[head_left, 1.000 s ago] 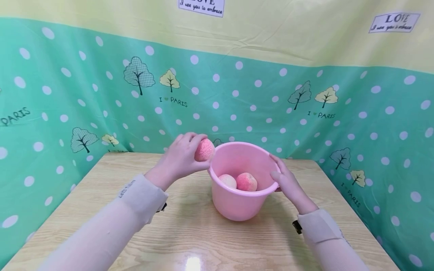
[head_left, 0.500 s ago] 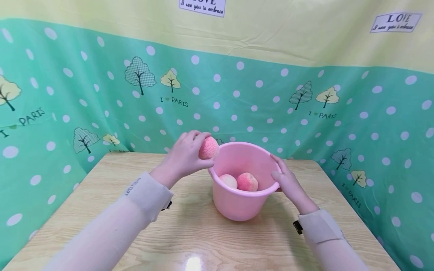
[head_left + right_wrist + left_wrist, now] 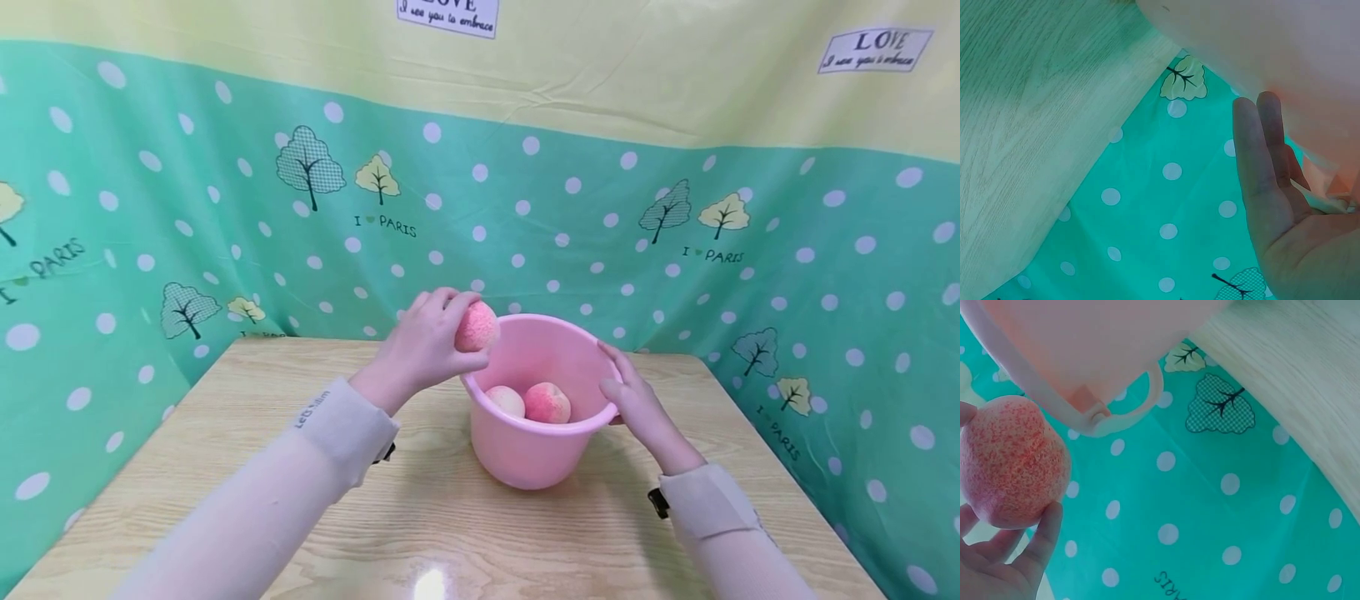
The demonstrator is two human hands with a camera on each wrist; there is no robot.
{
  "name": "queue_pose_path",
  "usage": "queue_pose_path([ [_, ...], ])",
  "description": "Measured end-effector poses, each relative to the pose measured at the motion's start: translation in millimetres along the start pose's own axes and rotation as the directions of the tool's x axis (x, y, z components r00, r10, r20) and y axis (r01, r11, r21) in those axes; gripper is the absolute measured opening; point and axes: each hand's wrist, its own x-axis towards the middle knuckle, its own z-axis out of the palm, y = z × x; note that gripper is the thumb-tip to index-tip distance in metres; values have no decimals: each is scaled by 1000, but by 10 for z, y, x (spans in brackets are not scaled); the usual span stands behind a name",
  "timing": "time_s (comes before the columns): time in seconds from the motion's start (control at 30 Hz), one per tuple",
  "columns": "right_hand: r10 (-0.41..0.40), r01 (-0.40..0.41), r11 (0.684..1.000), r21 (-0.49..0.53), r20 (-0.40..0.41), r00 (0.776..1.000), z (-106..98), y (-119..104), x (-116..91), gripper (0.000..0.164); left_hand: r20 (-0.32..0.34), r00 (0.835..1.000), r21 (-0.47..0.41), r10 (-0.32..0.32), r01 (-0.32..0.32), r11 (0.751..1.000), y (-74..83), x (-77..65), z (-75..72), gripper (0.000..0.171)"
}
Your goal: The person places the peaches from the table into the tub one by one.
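Note:
A pinkish-red peach [image 3: 477, 327] is gripped between the thumb and fingers of my left hand [image 3: 427, 346], up at the left rim of a pink bucket [image 3: 525, 460]. In the left wrist view the same speckled peach [image 3: 1016, 462] appears beside the bucket wall [image 3: 1110, 337], fingertips against its lower side. Two more peaches lie inside the bucket: a pale one [image 3: 506, 402] and a pinker one [image 3: 547, 403]. My right hand [image 3: 641, 408] holds the bucket's right rim, thumb over the edge and fingers [image 3: 1250, 137] along the outside wall.
The bucket stands on a light wood-grain table [image 3: 420, 517]. Green polka-dot cloth [image 3: 517, 225] with printed trees hangs at the back and both sides. A loop handle [image 3: 1155, 394] sticks out from the bucket rim in the left wrist view.
My left hand has carried its peach to the right, from beside the bucket to overlapping its left rim. The bucket, the right hand and the two peaches inside stay in place.

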Motion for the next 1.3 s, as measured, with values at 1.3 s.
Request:
queue_pose_path([
  [1.3,0,0,1000,2,1,1000,-2,9,3,69,58,997,-37,55,-53,998,194,92,280,71],
])
